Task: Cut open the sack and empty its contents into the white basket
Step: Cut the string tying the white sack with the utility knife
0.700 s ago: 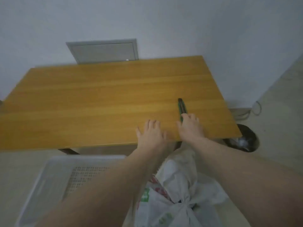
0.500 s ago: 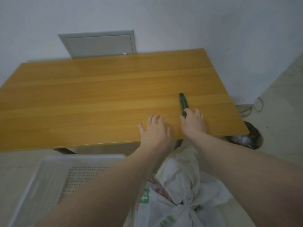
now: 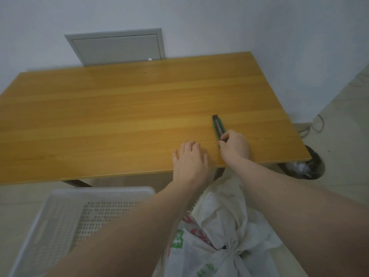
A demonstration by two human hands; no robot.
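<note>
A green utility knife point(image 3: 218, 126) lies on the wooden table point(image 3: 119, 116) near its right front corner. My right hand point(image 3: 234, 146) curls its fingers around the knife's near end. My left hand point(image 3: 189, 162) rests flat on the table's front edge, just left of it, fingers relaxed. On the floor below my arms stands a white sack point(image 3: 219, 236) with red and green print, its neck tied in a knot. Left of the sack sits the white perforated basket point(image 3: 65, 212); nothing shows inside the part in view.
A dark round bin point(image 3: 307, 166) stands on the floor past the table's right corner, with cables beside the wall. A grey wall panel point(image 3: 117, 47) sits behind the table. A table leg point(image 3: 77, 182) shows under the front edge.
My right hand has gone from lying over the knife's end to curling its fingers around it. The left hand stays on the table edge. The view has tilted slightly.
</note>
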